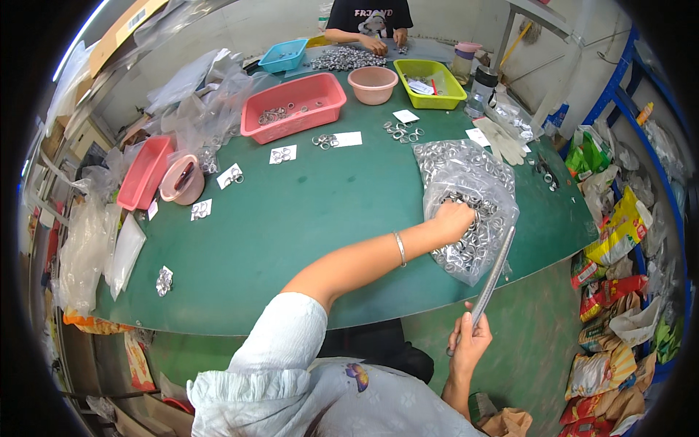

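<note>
My left hand reaches across to the right, into the mouth of a clear plastic bag. Its fingers are curled closed on some of the silver metal rings that fill the bag; how many they grip is hidden. Behind it, touching, lies a fuller part or second bag of the same rings. Past the table's near edge, my right hand is closed around the lower end of a ring mandrel, a long tapered metal stick. The stick tilts up, its thin tip beside the bag.
Small ring piles on white cards curve across the green table. Pink basins, a pink bowl and a lime tray stand farther back. Gloves and pliers lie right. Opposite, a person handles a ring heap.
</note>
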The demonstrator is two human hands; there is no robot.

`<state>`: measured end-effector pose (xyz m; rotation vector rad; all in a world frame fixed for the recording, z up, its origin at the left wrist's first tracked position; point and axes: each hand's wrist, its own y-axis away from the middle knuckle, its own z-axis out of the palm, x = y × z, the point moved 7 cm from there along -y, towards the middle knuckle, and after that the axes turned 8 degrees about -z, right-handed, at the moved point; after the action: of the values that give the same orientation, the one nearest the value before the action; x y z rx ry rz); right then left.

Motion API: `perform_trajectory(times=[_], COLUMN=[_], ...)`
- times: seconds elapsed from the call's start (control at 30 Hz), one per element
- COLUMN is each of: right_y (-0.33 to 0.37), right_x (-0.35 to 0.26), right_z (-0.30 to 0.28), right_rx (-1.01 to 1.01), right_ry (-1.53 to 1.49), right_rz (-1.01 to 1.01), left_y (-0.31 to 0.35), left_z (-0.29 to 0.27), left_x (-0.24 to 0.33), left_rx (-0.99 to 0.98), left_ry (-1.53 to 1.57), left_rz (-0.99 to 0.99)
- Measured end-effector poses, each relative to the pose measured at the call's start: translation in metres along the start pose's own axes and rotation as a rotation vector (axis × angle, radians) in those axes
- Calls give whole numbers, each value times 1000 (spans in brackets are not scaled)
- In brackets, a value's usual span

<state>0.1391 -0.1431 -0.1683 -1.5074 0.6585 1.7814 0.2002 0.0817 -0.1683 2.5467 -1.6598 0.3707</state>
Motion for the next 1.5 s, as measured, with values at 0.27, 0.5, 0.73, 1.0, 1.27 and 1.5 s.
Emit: perform_trajectory(times=[0.27,0.5,0.73,1.0,1.27,1.5], right_y=[4,4,-1,12,39,46], right_x=[5,4,-5,-5,-2,2], right_z=[7,20,53,127,159,173], right_rx=[-15,-82,-205,-490,-697,-733], right_ry=[7,37,10,-196,-448,-402], right_rz=[1,1,72,213,525,525], left_y=[25,54,168,260,285,294], left_z=[-27,-53,-60,-76,-57,-62], left_x=[-2,-26,-32,-29,-35,-45], left_rx=[353,360,55,380,278,303], left_ry=[162,815,1567,1531,1807,1869], left_rz=[10,-233,-405,-466,-210,-160])
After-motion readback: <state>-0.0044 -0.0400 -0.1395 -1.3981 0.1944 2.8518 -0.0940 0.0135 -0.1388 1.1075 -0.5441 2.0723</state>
